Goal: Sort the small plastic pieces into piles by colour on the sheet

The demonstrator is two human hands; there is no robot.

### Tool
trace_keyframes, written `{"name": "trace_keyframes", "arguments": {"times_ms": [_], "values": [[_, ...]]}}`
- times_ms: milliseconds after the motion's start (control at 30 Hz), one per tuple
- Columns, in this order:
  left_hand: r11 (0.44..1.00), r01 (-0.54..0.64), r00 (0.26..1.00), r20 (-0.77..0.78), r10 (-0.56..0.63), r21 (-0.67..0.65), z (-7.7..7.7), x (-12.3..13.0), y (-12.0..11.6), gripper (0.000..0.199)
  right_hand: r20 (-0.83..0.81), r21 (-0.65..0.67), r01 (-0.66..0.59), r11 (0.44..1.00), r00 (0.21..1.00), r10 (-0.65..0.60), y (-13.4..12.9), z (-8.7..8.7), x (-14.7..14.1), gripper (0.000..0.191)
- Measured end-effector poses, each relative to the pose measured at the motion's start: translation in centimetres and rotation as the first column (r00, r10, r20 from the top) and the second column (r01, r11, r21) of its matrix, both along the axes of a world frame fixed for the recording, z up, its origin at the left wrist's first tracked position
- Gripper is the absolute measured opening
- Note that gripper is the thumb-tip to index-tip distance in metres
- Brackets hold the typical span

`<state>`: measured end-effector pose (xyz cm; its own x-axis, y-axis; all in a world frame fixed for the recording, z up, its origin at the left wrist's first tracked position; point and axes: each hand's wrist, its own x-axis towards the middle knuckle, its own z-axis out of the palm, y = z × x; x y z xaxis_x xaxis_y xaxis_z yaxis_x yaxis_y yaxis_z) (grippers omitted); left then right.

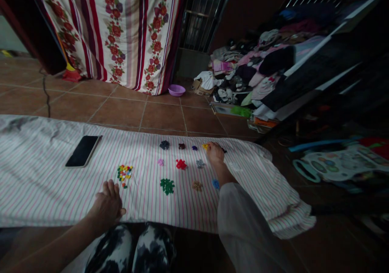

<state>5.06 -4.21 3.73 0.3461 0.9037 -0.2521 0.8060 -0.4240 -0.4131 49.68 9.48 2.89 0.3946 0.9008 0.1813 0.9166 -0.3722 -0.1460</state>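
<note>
My right hand (215, 152) reaches to the far right of the piles, its fingertips at a yellow pile (205, 146); what they hold is too small to tell. A black pile (224, 150) shows just beyond it. My left hand (107, 202) rests on the striped cloth near its front edge, below a mixed-colour pile (124, 173). Sorted piles lie between the hands: dark grey (164, 144), brown (181, 146), dark blue (194, 148), pink (161, 162), red (181, 164), grey (199, 163), green (167, 186), tan (197, 186) and blue (215, 183).
A phone (83, 151) lies on the striped cloth (146, 208) at the left. Beyond the cloth are a floral curtain (133, 34), a purple basin (176, 90) and heaped clothes (243, 70) on the tiled floor.
</note>
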Motion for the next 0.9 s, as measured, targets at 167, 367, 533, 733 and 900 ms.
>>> {"name": "trace_keyframes", "arguments": {"times_ms": [167,367,533,733,900], "values": [[1.0,0.009,0.999,0.035,-0.009,0.0,-0.2,-0.3,0.0,0.059,0.045,-0.028,-0.015,1.0,0.999,0.016,0.7,-0.4,0.2,0.03],[0.998,0.042,0.999,0.013,-0.042,0.055,-1.0,-0.7,0.0,0.059,0.028,-0.028,-0.022,0.999,0.999,0.023,1.1,-0.6,0.3,0.033],[0.998,0.04,0.999,0.017,-0.041,0.044,-0.8,-0.4,-0.1,0.06,0.006,0.077,-0.013,0.997,1.0,0.013,0.8,-0.8,0.6,0.031],[1.0,0.0,1.0,0.003,0.0,0.016,-1.0,-0.3,0.1,0.063,-0.058,0.235,-0.018,0.972,0.998,0.033,-0.3,-0.5,0.2,0.031],[0.999,-0.011,1.0,0.015,0.012,-0.043,-0.2,-0.1,0.1,0.066,-0.119,0.364,-0.085,0.928,0.984,0.136,-1.8,-0.1,-2.5,0.032]]}}
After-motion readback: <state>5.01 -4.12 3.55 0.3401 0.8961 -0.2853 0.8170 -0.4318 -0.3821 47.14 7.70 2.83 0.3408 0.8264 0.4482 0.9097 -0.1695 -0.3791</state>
